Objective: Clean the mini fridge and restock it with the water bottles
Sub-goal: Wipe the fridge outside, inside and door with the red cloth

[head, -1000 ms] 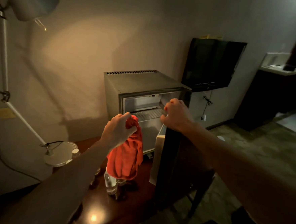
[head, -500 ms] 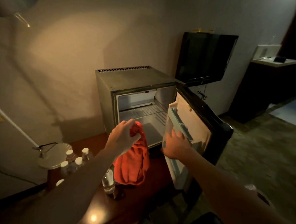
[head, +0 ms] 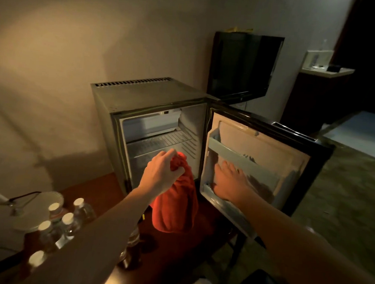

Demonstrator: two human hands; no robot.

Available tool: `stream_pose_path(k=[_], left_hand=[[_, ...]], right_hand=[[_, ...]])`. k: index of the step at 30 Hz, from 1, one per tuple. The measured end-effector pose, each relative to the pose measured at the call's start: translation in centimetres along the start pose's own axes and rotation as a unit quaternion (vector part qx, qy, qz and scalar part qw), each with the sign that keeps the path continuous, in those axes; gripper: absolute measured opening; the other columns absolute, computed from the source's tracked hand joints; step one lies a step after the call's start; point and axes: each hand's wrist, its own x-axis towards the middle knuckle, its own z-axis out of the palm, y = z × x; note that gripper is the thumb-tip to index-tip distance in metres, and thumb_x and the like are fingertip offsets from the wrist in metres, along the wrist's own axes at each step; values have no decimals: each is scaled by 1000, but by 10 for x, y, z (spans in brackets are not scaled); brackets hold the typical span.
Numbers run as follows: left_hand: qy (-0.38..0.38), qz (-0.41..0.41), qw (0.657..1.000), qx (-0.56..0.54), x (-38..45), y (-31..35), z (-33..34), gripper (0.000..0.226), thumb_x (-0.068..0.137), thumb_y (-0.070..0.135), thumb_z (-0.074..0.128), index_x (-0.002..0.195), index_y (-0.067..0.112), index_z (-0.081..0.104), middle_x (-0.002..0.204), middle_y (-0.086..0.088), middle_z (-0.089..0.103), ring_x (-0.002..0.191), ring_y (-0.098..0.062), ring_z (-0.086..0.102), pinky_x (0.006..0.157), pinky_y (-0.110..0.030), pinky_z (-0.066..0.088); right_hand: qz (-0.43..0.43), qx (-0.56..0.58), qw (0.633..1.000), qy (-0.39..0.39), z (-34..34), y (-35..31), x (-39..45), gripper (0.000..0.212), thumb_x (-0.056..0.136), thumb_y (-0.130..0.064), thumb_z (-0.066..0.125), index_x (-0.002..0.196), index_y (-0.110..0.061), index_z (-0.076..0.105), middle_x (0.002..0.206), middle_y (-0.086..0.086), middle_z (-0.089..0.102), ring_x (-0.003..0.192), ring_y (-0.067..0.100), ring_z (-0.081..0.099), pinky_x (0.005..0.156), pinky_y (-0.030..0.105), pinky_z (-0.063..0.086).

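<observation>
The grey mini fridge [head: 141,96] stands on a dark wooden table, its door [head: 270,156] swung wide open to the right. Inside I see a wire shelf [head: 166,140] and no bottles. My left hand [head: 160,173] grips a red cloth [head: 175,207] that hangs down in front of the fridge opening. My right hand [head: 230,180] lies flat with straight fingers against the inner side of the door, below its shelf rail. Several water bottles [head: 65,220] with white caps stand on the table at the lower left.
A white desk lamp base [head: 42,200] sits behind the bottles, with its arm running off to the left. A black TV [head: 243,63] hangs on the wall behind the fridge door. A dark cabinet [head: 318,95] stands at the far right. Carpeted floor [head: 344,208] lies to the right.
The fridge door has swung from nearly shut to wide open. My right hand went from gripping the door's edge to lying flat on its inner side. The left hand still holds the cloth.
</observation>
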Motion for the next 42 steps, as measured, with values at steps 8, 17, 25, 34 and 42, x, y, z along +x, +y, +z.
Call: stream_pose_path(k=[8, 17, 25, 34, 42], left_hand=[[0, -33, 999, -3, 38, -21, 48, 27, 81, 32, 69, 104, 25, 56, 99, -1, 59, 97, -28, 57, 73, -33, 36], [13, -55, 998, -15, 68, -36, 83, 29, 80, 28, 72, 106, 25, 58, 95, 1, 57, 94, -29, 58, 74, -30, 36], [45, -58, 997, -17, 79, -48, 117, 29, 79, 31, 71, 104, 24, 57, 94, 0, 58, 92, -29, 59, 74, -30, 38], [130, -15, 991, -16, 92, -52, 163, 27, 75, 29, 72, 99, 23, 59, 92, -1, 62, 88, -27, 59, 74, -34, 44], [213, 32, 975, 59, 78, -59, 202, 31, 69, 32, 68, 95, 16, 62, 89, -6, 66, 83, -30, 60, 71, -38, 48]], right_hand=[[-41, 28, 998, -33, 40, 21, 53, 74, 91, -40, 49, 152, -20, 12, 159, 11, 17, 143, 37, 17, 112, 53, 24], [-34, 55, 998, 28, 68, 35, 96, 74, 95, -51, 43, 154, -26, 6, 161, 9, 11, 145, 40, 10, 115, 57, 17], [-35, 73, 992, 97, 88, 60, 119, 64, 96, -61, 25, 151, -43, -2, 159, 9, 17, 135, 40, 37, 107, 71, 17], [-87, 90, 969, 214, 138, 88, 136, 65, 96, -53, 29, 151, -42, -4, 150, 8, 37, 140, 33, 32, 107, 63, 29], [-155, 80, 911, 373, 201, 107, 159, 69, 92, -49, 48, 153, -25, 25, 158, 16, 18, 142, 46, 17, 106, 66, 31]])
